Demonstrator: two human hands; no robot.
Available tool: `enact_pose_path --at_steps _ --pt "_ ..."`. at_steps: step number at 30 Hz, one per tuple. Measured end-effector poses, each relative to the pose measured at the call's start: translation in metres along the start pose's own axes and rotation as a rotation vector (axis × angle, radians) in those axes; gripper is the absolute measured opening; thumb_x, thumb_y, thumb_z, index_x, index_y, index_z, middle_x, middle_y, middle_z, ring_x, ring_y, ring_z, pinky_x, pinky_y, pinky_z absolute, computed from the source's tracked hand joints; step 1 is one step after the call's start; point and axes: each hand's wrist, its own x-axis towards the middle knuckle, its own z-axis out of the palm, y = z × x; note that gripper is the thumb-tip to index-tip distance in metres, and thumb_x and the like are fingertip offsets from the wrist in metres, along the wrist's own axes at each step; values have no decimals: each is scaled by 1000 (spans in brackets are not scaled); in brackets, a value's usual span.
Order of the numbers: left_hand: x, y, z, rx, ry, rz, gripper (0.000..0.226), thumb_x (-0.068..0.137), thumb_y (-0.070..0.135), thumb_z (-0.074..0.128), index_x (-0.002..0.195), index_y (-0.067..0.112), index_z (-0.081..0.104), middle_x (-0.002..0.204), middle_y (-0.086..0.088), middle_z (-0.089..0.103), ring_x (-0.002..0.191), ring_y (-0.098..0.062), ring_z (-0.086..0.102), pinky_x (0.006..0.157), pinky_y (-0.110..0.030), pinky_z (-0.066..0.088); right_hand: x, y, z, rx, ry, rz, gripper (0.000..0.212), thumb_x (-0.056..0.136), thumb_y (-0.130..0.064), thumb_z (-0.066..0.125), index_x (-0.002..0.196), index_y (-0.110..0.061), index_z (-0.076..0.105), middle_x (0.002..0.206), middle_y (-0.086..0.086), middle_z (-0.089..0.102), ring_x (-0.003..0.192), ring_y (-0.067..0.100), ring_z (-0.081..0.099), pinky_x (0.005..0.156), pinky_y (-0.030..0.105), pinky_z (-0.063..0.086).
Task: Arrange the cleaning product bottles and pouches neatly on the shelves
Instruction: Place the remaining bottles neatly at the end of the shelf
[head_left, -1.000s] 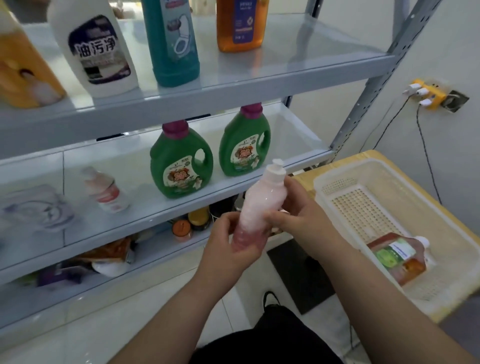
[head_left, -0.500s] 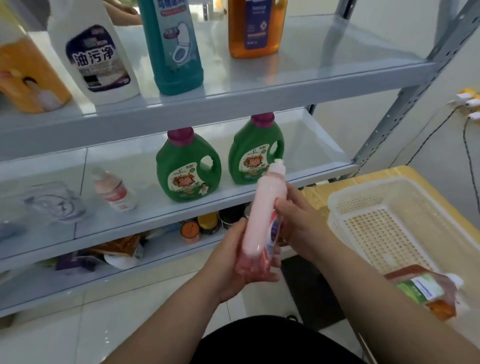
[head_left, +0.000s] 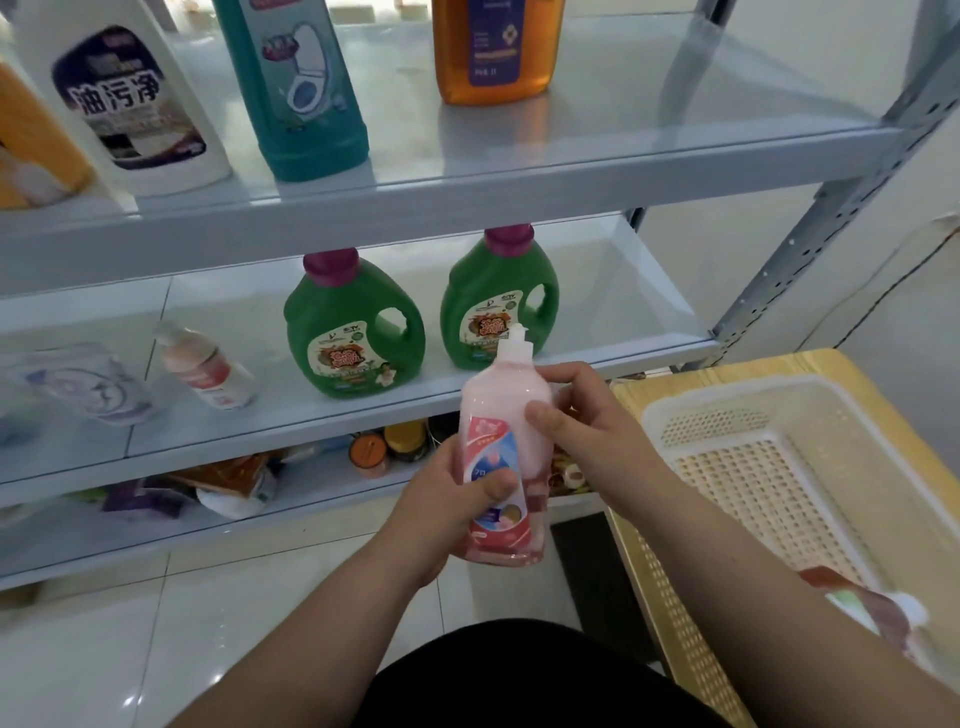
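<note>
Moved: pink bottle (head_left: 506, 447) had turned in the grip since half a second before, so its label faced the camera more squarely; it stood nearly upright.
Hands: left hand (head_left: 447, 499) curled round the labelled lower part, thumb across the label; right hand (head_left: 587, 431) wrapped the upper body, thumb on the front. Both held it.
Where: in the air before the front edge of the middle shelf (head_left: 623, 291), just below two green jugs (head_left: 353, 327); not yet shelved.
Handling: it looked full, so probably moderately heavy; stiff plastic that might give a little when squeezed; the glossy wall could slip. Best gripped round the mid-body, not the narrow white cap.
Room: bare shelf lay right of the jugs.
Remaining: basket (head_left: 779, 467) on the table (head_left: 639, 395) held a blurred reddish item (head_left: 862, 608).
</note>
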Motion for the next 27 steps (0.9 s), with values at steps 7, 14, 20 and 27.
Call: enact_pose_path --at_steps 7,14,20,27 --pt "-8 -20 -10 602 197 281 58 67 40 90 108 44 50 100 22 64 88 3 62 70 -17 47 0 -31 -6 -539 104 -208 30 92 -57 55 91 -27 59 69 -4 56 61 6 49 57 25 40" --pt "-17 -24 -39 787 224 345 57 70 47 85 111 50 45 99 24 59 86 -3 57 68 -21 43 -8 -46 23 -1077 104 -137 46 98 -65 38 88 -23 54 71 -6 58 66 12 55 60 30 45" --pt "-27 -30 -63 810 196 376 53 69 48 85 106 51 47 91 29 57 83 0 57 71 -22 46 -15 -35 48 -1043 143 -150 35 102 -49 44 83 -20 50 64 -2 55 59 17 54 53 32 43" --pt "-34 -40 -78 577 59 355 55 66 27 93 107 45 61 92 23 71 83 2 66 67 -13 51 -28 -43 54 -1036 8 -431 26 93 -48 41 84 -24 47 65 -8 51 58 12 47 52 30 39"
